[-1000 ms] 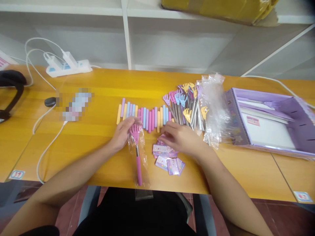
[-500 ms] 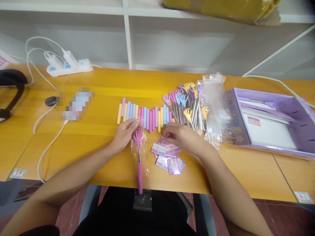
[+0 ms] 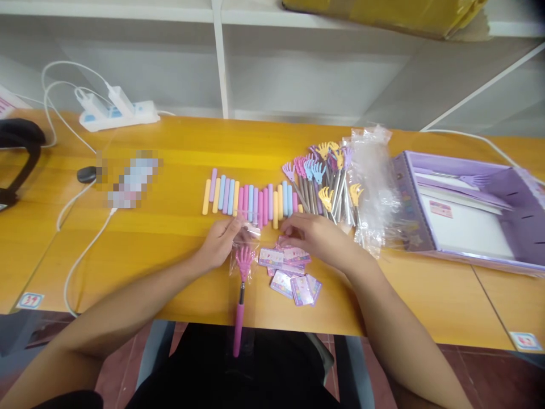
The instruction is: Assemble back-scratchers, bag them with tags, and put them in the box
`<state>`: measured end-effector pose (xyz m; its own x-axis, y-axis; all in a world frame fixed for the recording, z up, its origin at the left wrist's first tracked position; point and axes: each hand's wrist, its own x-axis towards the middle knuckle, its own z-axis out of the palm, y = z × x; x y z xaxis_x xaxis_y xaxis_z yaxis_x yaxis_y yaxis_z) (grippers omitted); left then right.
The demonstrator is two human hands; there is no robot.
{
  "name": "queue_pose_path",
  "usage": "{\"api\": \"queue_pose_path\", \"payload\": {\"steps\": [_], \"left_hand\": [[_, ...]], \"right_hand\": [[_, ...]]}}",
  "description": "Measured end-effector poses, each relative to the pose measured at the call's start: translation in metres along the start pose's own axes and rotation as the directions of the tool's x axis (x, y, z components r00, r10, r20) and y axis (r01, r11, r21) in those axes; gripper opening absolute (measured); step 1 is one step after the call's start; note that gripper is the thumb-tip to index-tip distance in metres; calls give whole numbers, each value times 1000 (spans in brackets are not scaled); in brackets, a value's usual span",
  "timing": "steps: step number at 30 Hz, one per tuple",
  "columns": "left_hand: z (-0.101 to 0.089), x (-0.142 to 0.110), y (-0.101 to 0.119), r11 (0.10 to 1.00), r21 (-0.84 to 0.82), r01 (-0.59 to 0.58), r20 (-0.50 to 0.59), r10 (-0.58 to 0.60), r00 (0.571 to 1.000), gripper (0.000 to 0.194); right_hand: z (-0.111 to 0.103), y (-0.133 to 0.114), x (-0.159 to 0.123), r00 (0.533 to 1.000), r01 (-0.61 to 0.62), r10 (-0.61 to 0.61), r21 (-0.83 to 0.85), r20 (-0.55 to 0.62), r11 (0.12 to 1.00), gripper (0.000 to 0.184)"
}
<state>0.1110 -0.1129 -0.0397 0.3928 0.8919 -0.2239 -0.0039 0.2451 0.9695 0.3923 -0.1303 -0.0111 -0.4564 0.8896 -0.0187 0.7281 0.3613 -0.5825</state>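
Note:
My left hand (image 3: 222, 241) pinches the upper end of a clear plastic bag (image 3: 252, 232). Inside the bag lies a pink back scratcher (image 3: 239, 309), its claw toward the hand and its handle past the table's front edge. My right hand (image 3: 313, 236) is curled over the top of a loose pile of pink and purple cards (image 3: 303, 289); whatever its fingertips grip, if anything, is hidden. Beyond both hands stands a row of pastel handle sleeves (image 3: 259, 204). Several more back scratchers (image 3: 326, 179) with coloured claws are heaped behind my right hand.
Empty clear bags (image 3: 372, 187) are stacked right of the heap. Farther right sits a purple box (image 3: 434, 227) with a scratcher and cards inside. A power strip (image 3: 123, 116), cables and a black mouse (image 3: 87, 174) are at the left. A shelf (image 3: 219, 62) stands behind.
The bagged scratcher has slid down toward me and tilted, its handle farther past the table edge. My left hand has lowered slightly. My right hand stays over the cards, which have shifted a little.

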Motion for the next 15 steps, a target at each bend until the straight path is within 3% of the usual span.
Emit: {"api": "queue_pose_path", "payload": {"steps": [3, 6, 10, 15], "left_hand": [[-1, -1, -1, 999, 35, -19, 24, 18, 1000, 73], [-2, -1, -1, 998, 66, -21, 35, 19, 999, 75], [-1, -1, -1, 996, 77, -35, 40, 32, 999, 75], [-1, -1, -1, 997, 77, -31, 37, 28, 999, 76]], "right_hand": [[0, -1, 1, 1000, -4, 4, 6, -22, 1000, 3], [-8, -3, -2, 999, 10, -11, -18, -39, 1000, 13], [-19, -3, -9, 997, -4, 8, -45, 77, 999, 37], [-17, 1, -10, 986, -97, 105, -71, 129, 993, 38]]}}
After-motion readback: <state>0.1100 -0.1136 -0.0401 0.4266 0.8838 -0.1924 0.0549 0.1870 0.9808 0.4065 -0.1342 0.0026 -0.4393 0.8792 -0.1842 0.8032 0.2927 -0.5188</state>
